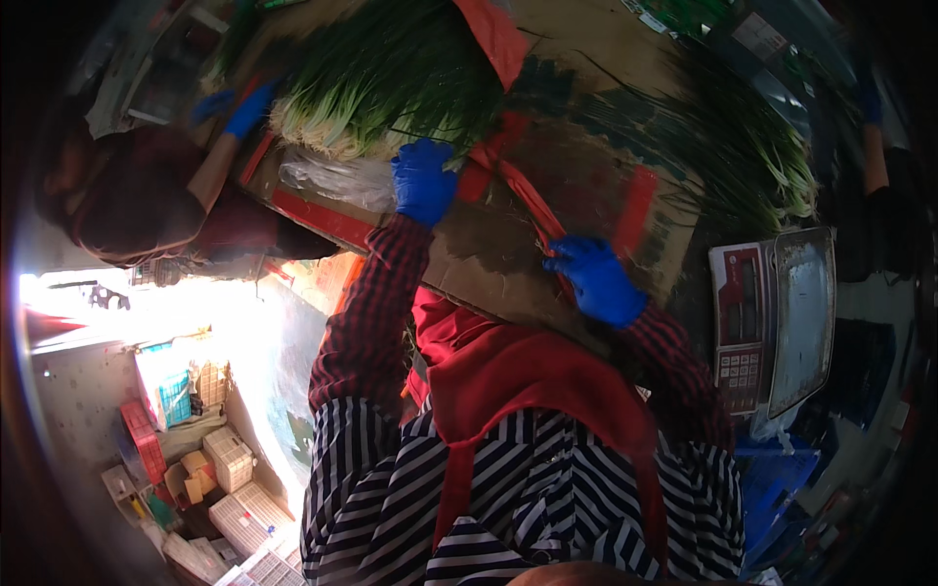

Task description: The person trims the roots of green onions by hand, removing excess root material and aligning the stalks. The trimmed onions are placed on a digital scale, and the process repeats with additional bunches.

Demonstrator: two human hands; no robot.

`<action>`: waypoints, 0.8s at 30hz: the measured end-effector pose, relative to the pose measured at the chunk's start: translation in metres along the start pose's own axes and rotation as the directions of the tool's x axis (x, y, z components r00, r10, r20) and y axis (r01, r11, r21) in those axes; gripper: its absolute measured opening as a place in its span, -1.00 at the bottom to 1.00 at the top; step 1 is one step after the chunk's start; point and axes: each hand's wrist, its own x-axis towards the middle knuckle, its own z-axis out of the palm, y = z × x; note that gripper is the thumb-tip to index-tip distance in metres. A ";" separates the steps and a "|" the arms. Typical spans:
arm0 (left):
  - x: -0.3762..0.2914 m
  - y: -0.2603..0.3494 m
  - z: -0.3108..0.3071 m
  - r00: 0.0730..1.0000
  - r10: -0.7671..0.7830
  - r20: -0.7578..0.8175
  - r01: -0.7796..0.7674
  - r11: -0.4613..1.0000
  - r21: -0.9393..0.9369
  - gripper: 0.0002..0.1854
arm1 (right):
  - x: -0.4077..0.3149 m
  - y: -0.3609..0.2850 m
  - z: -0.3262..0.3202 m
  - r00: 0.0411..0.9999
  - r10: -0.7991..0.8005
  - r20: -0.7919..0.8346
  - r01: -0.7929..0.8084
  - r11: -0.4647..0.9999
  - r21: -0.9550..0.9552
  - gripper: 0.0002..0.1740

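A thick heap of green scallions or chives [396, 80] lies on cardboard [476, 249], its pale root ends facing me. My left hand [423, 182], in a blue glove, is at the root ends near the heap's right side. Its fingers are curled, and whether they grip any stalks is hidden. A red plastic strip [524, 189] runs slantwise over the cardboard towards me. My right hand [597, 282], also blue-gloved, has its bent fingers closed on the strip's near part. Clear plastic film [333, 176] lies below the heap, left of my left hand.
Another pile of the greens [755, 146] lies on the right, beyond a weighing scale [802, 315] with a metal pan. At left, a co-worker's blue-gloved hand [250, 110] is beside the heap. Another person's arm [874, 157] shows far right. Plastic crates [242, 516] stand lower left.
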 end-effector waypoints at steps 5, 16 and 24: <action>0.021 -0.003 -0.021 0.836 -0.209 0.506 0.547 0.370 -0.751 -0.80 | 0.000 0.000 -0.025 0.968 0.142 -0.207 -0.120 0.986 0.119 -0.48; -0.054 0.111 -0.017 0.711 -0.059 0.701 0.669 -0.252 -0.700 -0.72 | 0.018 -0.006 -0.029 0.828 0.482 -0.288 -0.270 0.791 0.548 -0.64; -0.075 0.130 0.011 0.897 -0.112 0.426 0.417 0.530 -0.738 -0.80 | 0.080 -0.005 -0.004 0.835 0.528 -0.154 -0.379 0.755 0.535 -0.56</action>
